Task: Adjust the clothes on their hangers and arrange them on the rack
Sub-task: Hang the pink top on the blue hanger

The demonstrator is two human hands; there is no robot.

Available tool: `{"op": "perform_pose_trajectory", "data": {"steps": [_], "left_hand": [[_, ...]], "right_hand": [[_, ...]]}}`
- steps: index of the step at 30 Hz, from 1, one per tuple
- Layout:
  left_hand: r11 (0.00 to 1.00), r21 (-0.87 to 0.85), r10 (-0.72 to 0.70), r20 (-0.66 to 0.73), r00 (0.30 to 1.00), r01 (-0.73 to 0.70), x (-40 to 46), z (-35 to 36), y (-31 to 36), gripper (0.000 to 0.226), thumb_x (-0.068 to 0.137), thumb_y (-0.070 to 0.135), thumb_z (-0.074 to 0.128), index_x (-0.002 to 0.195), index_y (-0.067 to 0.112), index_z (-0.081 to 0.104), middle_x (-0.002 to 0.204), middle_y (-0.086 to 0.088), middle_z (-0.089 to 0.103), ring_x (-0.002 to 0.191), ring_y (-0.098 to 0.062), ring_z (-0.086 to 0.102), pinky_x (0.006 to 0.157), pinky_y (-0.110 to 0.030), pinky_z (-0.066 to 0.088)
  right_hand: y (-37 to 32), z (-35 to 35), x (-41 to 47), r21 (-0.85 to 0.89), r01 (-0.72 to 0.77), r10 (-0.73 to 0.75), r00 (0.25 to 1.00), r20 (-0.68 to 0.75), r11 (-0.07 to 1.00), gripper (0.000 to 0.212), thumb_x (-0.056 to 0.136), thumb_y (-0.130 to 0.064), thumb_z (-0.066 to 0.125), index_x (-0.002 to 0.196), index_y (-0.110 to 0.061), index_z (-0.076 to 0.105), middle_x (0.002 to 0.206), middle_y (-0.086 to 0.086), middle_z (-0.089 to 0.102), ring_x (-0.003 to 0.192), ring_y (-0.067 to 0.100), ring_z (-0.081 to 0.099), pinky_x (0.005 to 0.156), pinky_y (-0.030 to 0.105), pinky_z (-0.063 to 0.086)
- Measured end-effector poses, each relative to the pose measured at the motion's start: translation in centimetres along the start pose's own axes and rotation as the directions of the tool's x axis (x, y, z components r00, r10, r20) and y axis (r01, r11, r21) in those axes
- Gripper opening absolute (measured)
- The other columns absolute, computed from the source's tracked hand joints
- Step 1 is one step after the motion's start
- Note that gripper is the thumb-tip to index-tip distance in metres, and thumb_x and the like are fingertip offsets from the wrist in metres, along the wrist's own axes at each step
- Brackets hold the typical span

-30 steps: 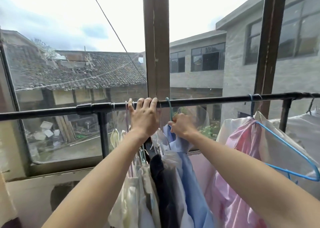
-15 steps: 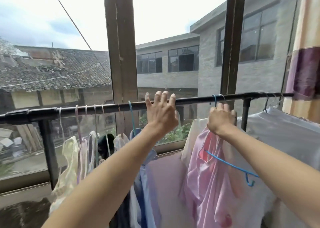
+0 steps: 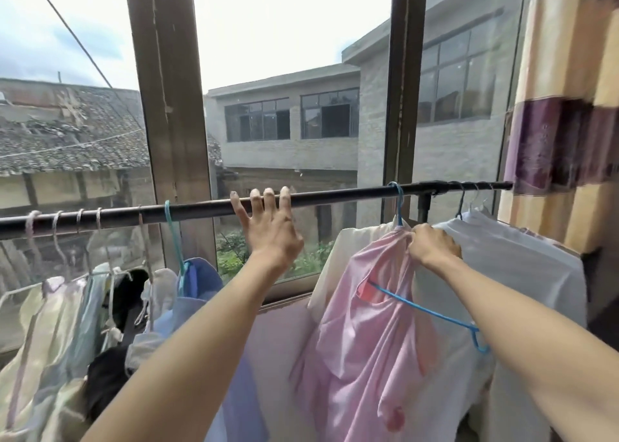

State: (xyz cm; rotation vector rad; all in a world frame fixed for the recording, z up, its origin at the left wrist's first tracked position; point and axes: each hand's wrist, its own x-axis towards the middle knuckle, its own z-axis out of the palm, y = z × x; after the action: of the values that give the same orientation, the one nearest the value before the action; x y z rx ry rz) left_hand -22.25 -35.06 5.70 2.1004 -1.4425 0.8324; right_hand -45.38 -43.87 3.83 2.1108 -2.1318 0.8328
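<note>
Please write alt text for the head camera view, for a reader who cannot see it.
A person's right hand grips the collar of a pink garment on a blue hanger, while the left hand rests its fingers on a black rack pole before a window. More clothes hang bunched at the left.

Brown window post [image 3: 169, 113], paint worn, runs top to bottom at 10 o'clock. Second, narrower post [image 3: 403, 83] at 1 o'clock. Striped curtain [image 3: 569, 99], cream and purple bands, along the edge at 3 o'clock. Outside: grey brick building [image 3: 291, 153] with dark windows near centre, tiled roof [image 3: 67, 140] at 9 o'clock, a wire [image 3: 72, 34] slanting across cloudy sky at 11 o'clock, green plants [image 3: 231, 257] low behind the glass.
</note>
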Motion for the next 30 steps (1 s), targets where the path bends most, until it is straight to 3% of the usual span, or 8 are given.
{"op": "perform_pose_trajectory", "data": {"steps": [7,12,15,18,22,24,26,30], "left_hand": [[0.996,-0.062,-0.070,-0.011,0.997,0.070,-0.8,-0.4,2.1,0.073,0.085,0.035,0.047,0.147,0.020,0.012,0.155,-0.011,0.008,0.144,-0.031,-0.004,0.108,-0.060,-0.015],[0.944,-0.329,-0.037,-0.030,0.999,0.025,-3.8,0.3,6.2,0.065,0.088,0.029,0.048,0.146,0.021,0.019,0.157,-0.007,0.006,0.145,-0.024,-0.004,0.112,-0.052,-0.012],[0.873,-0.488,0.042,0.077,0.996,0.001,-6.7,1.5,8.7,0.062,0.088,0.031,0.051,0.144,0.020,0.026,0.155,-0.005,0.017,0.144,-0.022,0.010,0.116,-0.050,0.005],[0.857,-0.512,0.174,0.174,0.969,-0.062,-10.1,3.3,10.3,0.064,0.087,0.036,0.054,0.144,0.023,0.026,0.152,-0.003,0.024,0.141,-0.022,0.018,0.115,-0.050,0.011],[0.814,-0.568,0.368,0.339,0.866,-0.123,-14.2,5.3,11.3,0.064,0.088,0.043,0.051,0.145,0.026,0.026,0.144,-0.002,0.039,0.135,-0.022,0.031,0.110,-0.044,0.022],[0.758,-0.636,0.478,0.393,0.785,-0.143,-16.7,6.0,12.1,0.046,0.091,0.035,0.051,0.134,0.019,0.044,0.129,-0.008,0.054,0.121,-0.026,0.048,0.097,-0.035,0.036],[0.752,-0.640,0.507,0.404,0.761,-0.161,-18.4,6.2,12.4,0.022,0.094,0.022,0.050,0.109,0.010,0.061,0.106,-0.015,0.064,0.101,-0.033,0.058,0.080,-0.035,0.042],[0.772,-0.600,0.539,0.440,0.719,-0.211,-22.3,6.3,13.5,0.018,0.093,0.022,0.048,0.086,0.012,0.062,0.089,-0.012,0.066,0.087,-0.035,0.056,0.068,-0.036,0.045]], "right_hand": [[1.8,-1.7,1.1,0.131,0.187,-0.181,0.982,-0.057,0.973,0.031,0.095,-0.031,0.037,0.111,-0.023,0.062,0.118,0.016,0.062,0.109,0.039,0.055,0.085,0.042,0.043],[4.4,-2.9,-1.0,0.220,0.321,-0.307,0.947,-0.094,0.921,0.029,0.094,-0.034,0.039,0.103,-0.026,0.066,0.112,0.012,0.066,0.106,0.037,0.057,0.083,0.043,0.045],[7.7,-2.4,-3.6,0.264,0.324,-0.313,0.946,-0.087,0.908,0.026,0.095,-0.030,0.043,0.101,-0.023,0.067,0.109,0.011,0.067,0.103,0.037,0.057,0.081,0.042,0.046],[11.3,-1.4,-6.4,0.280,0.309,-0.305,0.950,-0.060,0.909,0.020,0.093,-0.026,0.047,0.095,-0.021,0.066,0.102,0.011,0.069,0.098,0.037,0.059,0.077,0.039,0.044],[15.1,-0.7,-10.4,0.326,0.324,-0.322,0.945,-0.061,0.888,0.016,0.087,-0.030,0.057,0.078,-0.017,0.062,0.072,0.003,0.064,0.081,0.033,0.063,0.072,0.038,0.048],[16.9,-0.4,-12.3,0.370,0.288,-0.297,0.954,-0.033,0.883,0.019,0.085,-0.035,0.061,0.071,-0.022,0.058,0.069,-0.001,0.062,0.079,0.029,0.064,0.072,0.037,0.048],[18.0,0.2,-13.5,0.343,0.263,-0.286,0.958,0.020,0.902,0.027,0.083,-0.046,0.060,0.071,-0.023,0.057,0.074,0.000,0.066,0.081,0.027,0.064,0.071,0.035,0.046],[20.0,2.5,-16.2,0.135,0.218,-0.238,0.960,0.149,0.966,0.044,0.082,-0.064,0.046,0.087,-0.022,0.059,0.092,0.001,0.065,0.093,0.023,0.057,0.076,0.033,0.037]]}}
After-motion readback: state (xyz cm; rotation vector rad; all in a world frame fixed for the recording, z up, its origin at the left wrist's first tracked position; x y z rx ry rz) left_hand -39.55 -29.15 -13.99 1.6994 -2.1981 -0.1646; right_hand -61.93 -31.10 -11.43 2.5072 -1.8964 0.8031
